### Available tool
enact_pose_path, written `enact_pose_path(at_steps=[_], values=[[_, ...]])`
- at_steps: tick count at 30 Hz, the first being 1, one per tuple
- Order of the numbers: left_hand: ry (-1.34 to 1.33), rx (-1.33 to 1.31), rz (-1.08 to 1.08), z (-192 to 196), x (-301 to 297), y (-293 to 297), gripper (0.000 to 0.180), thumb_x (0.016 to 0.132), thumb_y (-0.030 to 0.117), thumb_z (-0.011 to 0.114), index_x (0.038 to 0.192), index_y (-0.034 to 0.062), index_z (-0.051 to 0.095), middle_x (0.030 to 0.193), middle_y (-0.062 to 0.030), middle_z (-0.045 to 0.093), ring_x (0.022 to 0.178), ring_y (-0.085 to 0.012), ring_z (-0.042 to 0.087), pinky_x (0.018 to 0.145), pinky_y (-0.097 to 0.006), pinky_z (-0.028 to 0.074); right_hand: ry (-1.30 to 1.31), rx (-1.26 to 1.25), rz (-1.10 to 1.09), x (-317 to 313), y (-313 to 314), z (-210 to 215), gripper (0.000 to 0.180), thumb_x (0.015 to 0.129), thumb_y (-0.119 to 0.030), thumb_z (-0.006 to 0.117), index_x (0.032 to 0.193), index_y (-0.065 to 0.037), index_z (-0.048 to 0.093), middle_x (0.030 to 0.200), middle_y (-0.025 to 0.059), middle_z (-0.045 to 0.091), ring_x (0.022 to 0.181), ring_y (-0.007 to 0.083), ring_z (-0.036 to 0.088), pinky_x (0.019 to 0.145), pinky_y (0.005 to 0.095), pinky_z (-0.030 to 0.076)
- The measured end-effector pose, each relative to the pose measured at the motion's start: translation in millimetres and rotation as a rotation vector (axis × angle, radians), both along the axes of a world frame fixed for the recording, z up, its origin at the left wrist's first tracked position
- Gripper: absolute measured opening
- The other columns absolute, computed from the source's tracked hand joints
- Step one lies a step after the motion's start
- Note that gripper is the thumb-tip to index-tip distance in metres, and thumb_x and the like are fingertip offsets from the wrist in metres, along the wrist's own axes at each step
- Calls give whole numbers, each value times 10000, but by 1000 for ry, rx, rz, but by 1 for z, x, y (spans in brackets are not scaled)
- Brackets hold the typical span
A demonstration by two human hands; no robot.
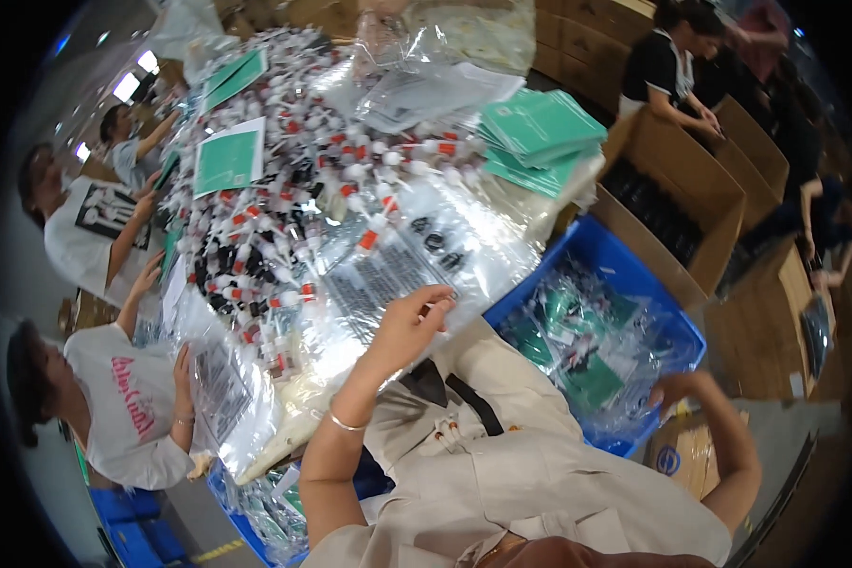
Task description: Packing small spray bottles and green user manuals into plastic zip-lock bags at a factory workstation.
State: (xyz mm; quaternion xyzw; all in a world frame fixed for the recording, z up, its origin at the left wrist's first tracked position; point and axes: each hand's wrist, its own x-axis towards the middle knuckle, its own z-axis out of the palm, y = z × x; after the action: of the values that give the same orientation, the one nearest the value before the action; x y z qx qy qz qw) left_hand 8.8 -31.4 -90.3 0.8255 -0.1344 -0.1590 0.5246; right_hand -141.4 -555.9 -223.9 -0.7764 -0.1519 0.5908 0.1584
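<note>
My left hand [409,327] is at the near edge of the table, its fingers curled closed against a clear plastic bag [379,284] with dark print. Off to the right, my right hand [683,386] hangs at the rim of a blue bin [667,312], fingers apart and nothing visible in them. Inside that bin lie several filled clear bags [577,331] with green cards. Beyond my left hand spreads a large pile of small white-capped plastic pieces [265,218], many with red-orange bands. One such banded piece [372,234] rests on the plastic just past the bag.
Stacked green cards [544,133] sit at the far right of the table, with more green cards [229,163] on the pile. Open cardboard boxes [677,189] stand to the right. Another blue bin [241,516] is below left. Several people [114,407] work along the left side; others stand far right.
</note>
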Motion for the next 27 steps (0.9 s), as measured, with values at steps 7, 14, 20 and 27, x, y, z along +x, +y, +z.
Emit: enact_pose_path(at_steps=[7, 14, 20, 27], values=[[-852, 298, 359, -20, 30, -62, 479, 800, 357, 667, 1056, -33, 560, 1117, -179, 526, 1168, -337, 444, 940, -502, 354, -619, 249, -29, 80, 103, 31, 434, 772, -243, 676, 1144, -40, 584, 1138, 180, 593, 1054, 335, 561, 907, 409, 437], [-862, 668, 348, -53, 59, -61, 270, 823, 222, 602, 972, -1, 567, 1105, -120, 512, 1152, -321, 433, 979, -593, 257, -557, 603, -22, 160, 214, 131, 286, 851, -154, 599, 1099, -11, 587, 1016, 131, 636, 873, 246, 636, 772, 342, 499], [-805, 311, 330, -54, 56, -36, 134, 826, 107, 570, 926, 21, 547, 1050, -114, 521, 1079, -294, 475, 1001, -537, 267, -379, 793, -616, 219, 270, 154, 239, 882, -171, 599, 1011, 30, 594, 813, 57, 624, 653, 99, 606, 535, 240, 486], [-727, 144, 241, -39, 44, -25, 76, 834, 97, 562, 874, 39, 532, 986, -118, 580, 990, -312, 529, 954, -500, 321, -62, 775, -637, 294, 303, 141, 186, 883, -169, 603, 923, 12, 619, 771, 55, 614, 615, 102, 601, 439, 222, 441]])
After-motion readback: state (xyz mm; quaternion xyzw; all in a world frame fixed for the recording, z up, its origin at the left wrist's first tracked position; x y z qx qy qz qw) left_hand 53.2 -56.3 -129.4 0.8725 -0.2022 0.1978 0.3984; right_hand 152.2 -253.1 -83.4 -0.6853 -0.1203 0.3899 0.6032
